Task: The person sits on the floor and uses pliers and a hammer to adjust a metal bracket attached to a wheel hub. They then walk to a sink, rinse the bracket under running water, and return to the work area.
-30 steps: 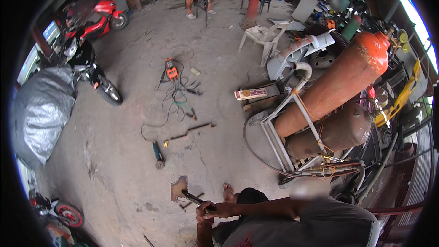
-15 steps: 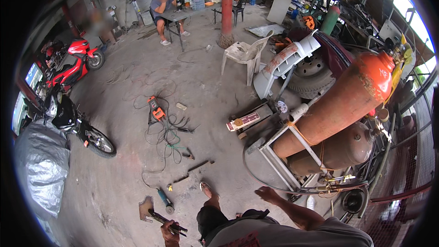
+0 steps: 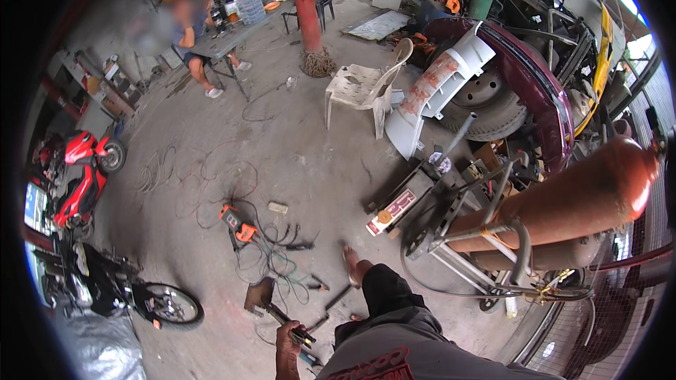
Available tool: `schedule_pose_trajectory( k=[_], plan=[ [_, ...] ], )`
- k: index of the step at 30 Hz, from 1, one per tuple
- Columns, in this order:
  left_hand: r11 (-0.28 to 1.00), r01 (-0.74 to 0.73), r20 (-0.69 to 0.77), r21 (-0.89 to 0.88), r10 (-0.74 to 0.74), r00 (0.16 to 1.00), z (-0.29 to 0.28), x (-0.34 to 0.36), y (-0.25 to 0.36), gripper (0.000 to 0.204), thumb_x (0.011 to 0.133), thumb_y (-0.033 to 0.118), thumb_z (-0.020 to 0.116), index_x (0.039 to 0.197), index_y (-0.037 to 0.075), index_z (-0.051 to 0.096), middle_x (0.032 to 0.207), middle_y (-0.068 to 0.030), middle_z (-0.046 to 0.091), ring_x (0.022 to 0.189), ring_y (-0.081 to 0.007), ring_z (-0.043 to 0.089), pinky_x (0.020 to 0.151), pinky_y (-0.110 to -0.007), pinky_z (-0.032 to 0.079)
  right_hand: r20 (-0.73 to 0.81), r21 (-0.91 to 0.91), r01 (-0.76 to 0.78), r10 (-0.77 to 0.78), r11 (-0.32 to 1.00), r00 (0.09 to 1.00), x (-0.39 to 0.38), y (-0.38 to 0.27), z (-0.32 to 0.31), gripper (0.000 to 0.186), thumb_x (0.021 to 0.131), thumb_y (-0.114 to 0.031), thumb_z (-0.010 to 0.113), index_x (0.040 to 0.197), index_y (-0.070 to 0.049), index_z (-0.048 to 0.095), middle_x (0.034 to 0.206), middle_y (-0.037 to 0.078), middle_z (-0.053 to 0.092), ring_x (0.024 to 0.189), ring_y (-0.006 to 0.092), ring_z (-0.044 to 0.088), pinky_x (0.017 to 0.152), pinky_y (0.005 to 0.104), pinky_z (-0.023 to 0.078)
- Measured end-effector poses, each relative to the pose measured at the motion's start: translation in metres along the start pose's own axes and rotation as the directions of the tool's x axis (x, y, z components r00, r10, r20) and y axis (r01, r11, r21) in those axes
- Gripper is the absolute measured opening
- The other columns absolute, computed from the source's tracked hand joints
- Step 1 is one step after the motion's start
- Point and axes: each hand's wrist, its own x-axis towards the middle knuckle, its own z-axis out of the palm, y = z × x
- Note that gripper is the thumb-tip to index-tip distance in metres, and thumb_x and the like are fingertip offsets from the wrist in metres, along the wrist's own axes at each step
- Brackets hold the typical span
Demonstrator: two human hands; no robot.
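Observation:
My left hand (image 3: 287,339) is closed around a few dark metal bars (image 3: 301,336) at the lower middle. A rust-brown flat metal plate (image 3: 259,294) with a notched edge is at the far end of the bars; whether it is joined to them I cannot tell. Under the hand and bars, a teal angle grinder (image 3: 310,359) on the floor is mostly hidden. Just beyond lies a thin dark metal bar (image 3: 338,298). My right hand is out of the picture.
An orange-and-black welding machine (image 3: 238,224) lies ahead among tangled cables (image 3: 276,267). To the right, a cart (image 3: 458,264) carries a large orange gas cylinder (image 3: 563,200). A plastic chair (image 3: 362,88) stands farther off. Motorcycles (image 3: 162,302) line the left; a person (image 3: 193,35) sits at a table.
My view has turned and moved forward, nearer the welding machine. The bars and plate have moved along with my left hand. My right hand, visible before, has left the picture.

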Motion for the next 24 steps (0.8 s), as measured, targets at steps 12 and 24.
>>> schedule_pose_trajectory(
  k=[12,24],
  plan=[
    [0.969,0.04,-0.001,0.244,-0.041,0.999,0.25,0.24,0.371,0.021,0.078,0.024,0.07,0.084,0.005,0.064,0.068,-0.0098,0.065,0.058,-0.0255,0.065,0.047,-0.034,0.05,0.012,0.981,-0.035,0.121,0.19,0.993,0.181,-0.413,-0.358,0.03,0.098,-0.037,0.065,0.094,-0.007,0.066,0.074,0.009,0.063,0.051,0.0182,0.06,0.045,0.0348,0.05],
    [0.819,-0.05,-0.012,0.571,0.069,0.998,0.434,0.512,0.691,0.019,0.073,0.022,0.072,0.078,0.005,0.064,0.067,-0.0061,0.06,0.053,-0.0197,0.058,0.054,-0.032,0.051,-0.452,0.833,0.362,0.138,0.418,0.881,0.283,-0.783,-0.729,0.036,0.103,-0.035,0.059,0.116,-0.003,0.064,0.085,0.008,0.066,0.067,0.0168,0.064,0.057,0.0316,0.054]
  ],
)
